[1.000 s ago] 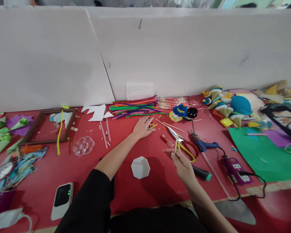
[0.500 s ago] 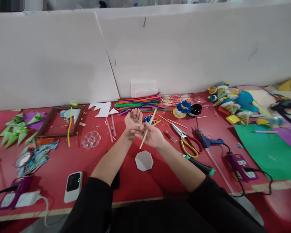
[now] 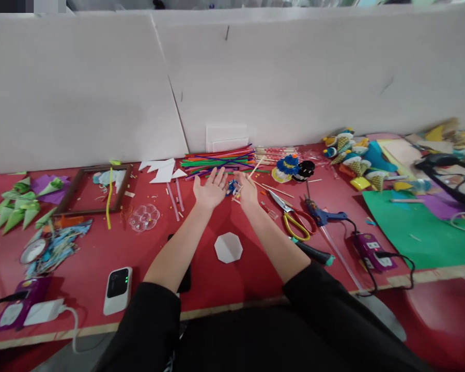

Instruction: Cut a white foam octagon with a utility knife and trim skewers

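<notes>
My left hand (image 3: 210, 190) is turned palm up above the table, fingers spread, with nothing in it. A thin wooden stick (image 3: 258, 166) is pinched in my right hand (image 3: 248, 191), its upper end pointing away to the right. Between the hands lies a small cluster of blue and orange pieces (image 3: 232, 187), partly hidden by the right hand. A white octagonal card (image 3: 228, 247) lies flat on the red table (image 3: 217, 284), between my forearms.
Bundled coloured pipe cleaners (image 3: 217, 161) lie at the back. Scissors (image 3: 296, 228), a blue glue gun (image 3: 325, 215) and a purple power strip (image 3: 373, 251) are on the right. On the left are a brown frame (image 3: 73, 191), a clear flower-shaped tray (image 3: 144, 217) and a white device (image 3: 118, 290).
My hands have moved apart; the left has opened out flat. The right has moved slightly away and to the right with the stick. The view has shifted a little.
</notes>
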The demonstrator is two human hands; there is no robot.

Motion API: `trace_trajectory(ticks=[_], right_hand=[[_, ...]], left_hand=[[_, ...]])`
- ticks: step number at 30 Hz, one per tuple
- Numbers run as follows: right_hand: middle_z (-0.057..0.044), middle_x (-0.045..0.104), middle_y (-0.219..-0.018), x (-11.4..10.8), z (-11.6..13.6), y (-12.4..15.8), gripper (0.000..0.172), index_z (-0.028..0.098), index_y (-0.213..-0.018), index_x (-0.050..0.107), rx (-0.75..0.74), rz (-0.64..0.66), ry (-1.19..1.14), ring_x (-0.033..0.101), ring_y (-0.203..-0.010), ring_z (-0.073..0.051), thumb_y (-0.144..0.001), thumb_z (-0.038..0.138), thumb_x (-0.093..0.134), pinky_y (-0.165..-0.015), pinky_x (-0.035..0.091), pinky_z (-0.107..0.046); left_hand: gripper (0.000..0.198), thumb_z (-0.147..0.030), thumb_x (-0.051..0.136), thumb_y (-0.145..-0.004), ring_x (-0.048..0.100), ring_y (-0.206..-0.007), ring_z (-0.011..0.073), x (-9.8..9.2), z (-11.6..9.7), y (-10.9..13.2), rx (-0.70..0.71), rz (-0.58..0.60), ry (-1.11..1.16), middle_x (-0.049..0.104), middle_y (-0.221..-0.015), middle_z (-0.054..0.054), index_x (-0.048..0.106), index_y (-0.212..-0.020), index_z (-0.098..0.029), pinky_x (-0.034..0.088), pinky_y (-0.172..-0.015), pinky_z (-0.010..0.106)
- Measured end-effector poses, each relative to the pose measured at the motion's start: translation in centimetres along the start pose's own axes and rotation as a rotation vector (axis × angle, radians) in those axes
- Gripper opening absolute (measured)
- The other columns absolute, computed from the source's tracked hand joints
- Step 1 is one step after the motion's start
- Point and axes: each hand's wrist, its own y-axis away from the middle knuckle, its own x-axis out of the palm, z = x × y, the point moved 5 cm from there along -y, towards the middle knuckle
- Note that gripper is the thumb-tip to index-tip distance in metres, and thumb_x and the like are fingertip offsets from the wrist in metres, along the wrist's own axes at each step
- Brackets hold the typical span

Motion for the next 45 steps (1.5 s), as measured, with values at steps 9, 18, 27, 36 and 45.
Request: trace_trajectory(ticks=[9, 18, 27, 36, 45], right_hand=[[0.001, 0.065, -0.068, -4.0, 0.1, 4.2, 0.031, 0.025, -0.087, 0.062, -0.057, 0.008, 0.069, 0.061, -0.060, -0.016, -0.086, 0.056, 0.060, -0.059, 0.052, -0.030], [0.005, 0.054, -0.066, -5.3, -1.9, 9.7, 0.037, 0.027, -0.087, 0.060, -0.090, 0.047, 0.111, 0.048, -0.054, -0.011, -0.080, 0.062, 0.063, -0.050, 0.045, -0.026], [-0.006, 0.072, -0.104, -3.1, -2.6, 14.3, 0.030, 0.026, -0.087, 0.077, -0.249, 0.166, 0.484, 0.067, -0.101, -0.021, -0.077, 0.054, 0.073, -0.089, 0.052, -0.036], [-0.011, 0.076, -0.091, -11.7, 5.3, 6.9, 0.020, 0.020, -0.087, 0.075, -0.243, -0.159, 1.315, 0.069, -0.094, -0.028, -0.087, 0.030, 0.058, -0.088, 0.049, -0.040], [-0.020, 0.073, -0.113, -17.1, 8.1, 0.7, 0.026, 0.012, -0.103, 0.074, -0.035, -0.089, 1.825, 0.067, -0.105, -0.028, -0.083, 0.013, 0.057, -0.087, 0.049, -0.036]], left_hand=[[0.035, -0.050, 0.052, -0.095, 0.072, -0.105, 0.0266, -0.3, -0.5, 4.5, -0.092, 0.060, -0.139, 0.077, -0.102, 0.009, 0.069, -0.089, -0.020, 0.056, -0.094, 0.046], [0.028, -0.035, 0.078, -0.079, 0.066, -0.062, 0.0118, -3.6, 2.6, 12.5, -0.147, 0.035, -0.447, 0.074, -0.097, 0.005, 0.067, -0.100, -0.020, 0.058, -0.068, 0.032], [0.019, -0.036, 0.069, -0.086, 0.060, -0.058, 0.0114, -0.4, 4.7, 17.3, -0.099, 0.195, -0.592, 0.067, -0.068, -0.001, 0.066, -0.085, -0.018, 0.049, -0.061, 0.024], [0.015, -0.036, 0.057, -0.095, 0.035, -0.039, 0.0045, -5.9, 3.1, 14.0, -0.087, -0.001, -0.285, 0.051, -0.058, -0.009, 0.054, -0.099, -0.022, 0.032, -0.042, 0.016], [0.010, -0.014, 0.068, -0.083, 0.067, -0.068, 0.0104, -8.0, 2.7, 12.5, -0.192, -0.062, 0.002, 0.067, -0.077, -0.001, 0.065, -0.093, -0.017, 0.061, -0.068, 0.025]])
